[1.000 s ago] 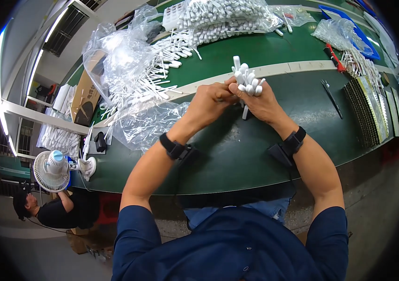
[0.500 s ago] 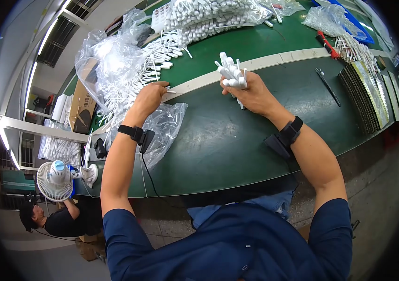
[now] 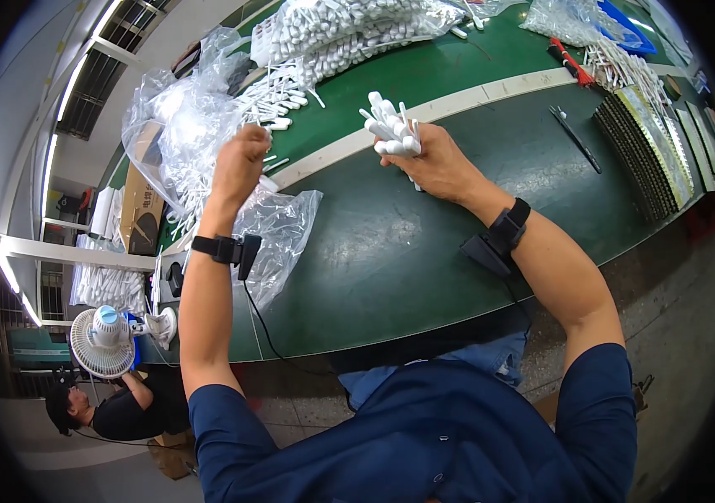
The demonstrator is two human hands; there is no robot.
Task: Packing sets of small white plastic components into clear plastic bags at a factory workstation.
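White sticks with thick rounded heads, gathered in a bundle [image 3: 391, 134], gripped in the right hand [image 3: 439, 163], fingers wrapped round, heads up. Bundle is held above the table and overlaps the middle of the pale strip [image 3: 492, 90] in view. Left hand [image 3: 240, 159] is near the strip's left part, beside loose sticks [image 3: 272, 104]; fingers curled in, cannot tell whether they pinch anything. Loose sticks spread on the strip's far side, partly under a big clear bag [image 3: 181, 117]. Flat clear bag [image 3: 286, 235] lies on the near side of the strip, by the left forearm. Heaped sticks [image 3: 357, 33] farther beyond the strip. Near side, toward the strip's right end: dark thin tool [image 3: 576, 142], then ridged stack [image 3: 638, 155]. Red-black tool [image 3: 571, 63] just by the strip's right end.
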